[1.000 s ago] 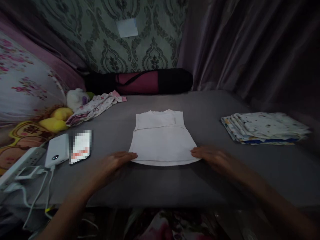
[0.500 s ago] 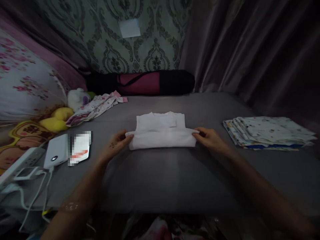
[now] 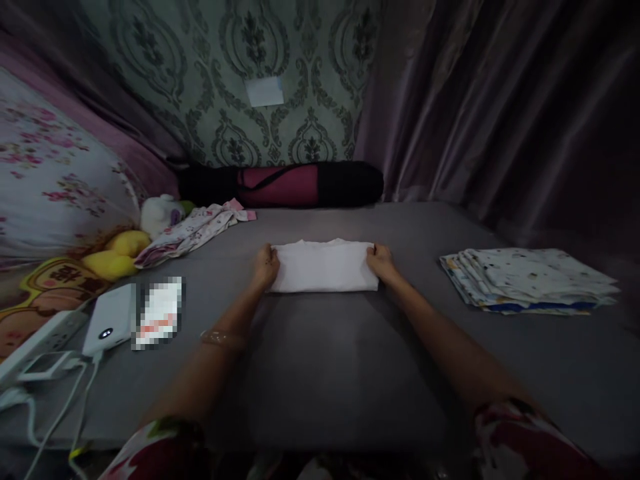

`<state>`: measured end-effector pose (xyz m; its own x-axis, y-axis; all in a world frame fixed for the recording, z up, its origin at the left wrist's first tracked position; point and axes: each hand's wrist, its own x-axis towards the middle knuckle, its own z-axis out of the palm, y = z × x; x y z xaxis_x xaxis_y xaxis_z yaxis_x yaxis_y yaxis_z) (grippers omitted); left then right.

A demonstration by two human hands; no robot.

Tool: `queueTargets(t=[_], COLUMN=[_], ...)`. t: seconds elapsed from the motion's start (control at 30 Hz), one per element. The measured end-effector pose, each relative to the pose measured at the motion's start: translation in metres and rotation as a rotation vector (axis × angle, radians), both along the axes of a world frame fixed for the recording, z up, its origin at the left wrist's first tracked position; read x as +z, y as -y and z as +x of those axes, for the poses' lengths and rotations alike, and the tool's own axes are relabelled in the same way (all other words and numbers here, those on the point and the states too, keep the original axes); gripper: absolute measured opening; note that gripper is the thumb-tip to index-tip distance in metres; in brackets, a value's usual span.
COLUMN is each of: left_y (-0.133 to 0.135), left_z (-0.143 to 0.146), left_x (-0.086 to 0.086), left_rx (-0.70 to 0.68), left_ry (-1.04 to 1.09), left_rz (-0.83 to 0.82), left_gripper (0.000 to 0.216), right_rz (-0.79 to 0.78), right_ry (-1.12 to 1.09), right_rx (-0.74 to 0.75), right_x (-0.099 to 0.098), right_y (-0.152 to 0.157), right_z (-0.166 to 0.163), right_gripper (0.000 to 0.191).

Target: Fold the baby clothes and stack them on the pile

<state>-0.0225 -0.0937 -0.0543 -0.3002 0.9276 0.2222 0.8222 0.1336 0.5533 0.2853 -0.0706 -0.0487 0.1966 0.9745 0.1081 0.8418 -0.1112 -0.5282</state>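
A white shirt [image 3: 324, 268], folded into a flat wide rectangle, lies on the grey bed sheet [image 3: 320, 360] in front of me. At its far left corner my left hand [image 3: 265, 267] is closed on the cloth, the thumb nearest me. My right hand [image 3: 383, 262] pinches the far right corner in the same manner. Part of the neckline shows as a wavy edge along the far side. The fingertips are partly hidden behind the fabric.
To the right sits a stack of folded patterned cloths [image 3: 535, 277]. On the left are a power bank [image 3: 111, 319], a phone [image 3: 161, 312], a power strip [image 3: 43, 343] with cables, a yellow plush toy [image 3: 117, 255] and a crumpled floral garment [image 3: 200, 230]. A black-and-pink long bag [image 3: 280, 185] lies against the wall.
Both hands have moved the shirt's near folded edge away from me, up to near its neckline, so the lower part now covers most of the upper part. The view has tilted up slightly.
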Motion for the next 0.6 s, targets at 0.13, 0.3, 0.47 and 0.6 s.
queueTargets(t=[0.13,0.3,0.47,0.6], left_y=[-0.008,-0.011,-0.009,-0.010], left_z=[0.001,0.006,0.015,0.018], left_x=[-0.006,-0.001,0.007,0.008], left_rx=[-0.012,-0.032,-0.023,-0.004], left_ry=[-0.046,-0.140,-0.235,-0.302], left_rz=[-0.022,-0.075,-0.146,-0.206], left_gripper=[0.030,0.036,0.039,0.038], right_rz=[-0.048,-0.069,-0.050,-0.066], right_ry=[0.069,0.170,0.233,0.257], right_rx=[-0.002,0.026,0.050,0.040], right_x=[0.004,0.005,0.003,-0.001], right_y=[-0.002,0.001,0.002,-0.001], right_z=[-0.010,-0.016,-0.017,-0.018], right_gripper=[0.034,0.036,0.038,0.037])
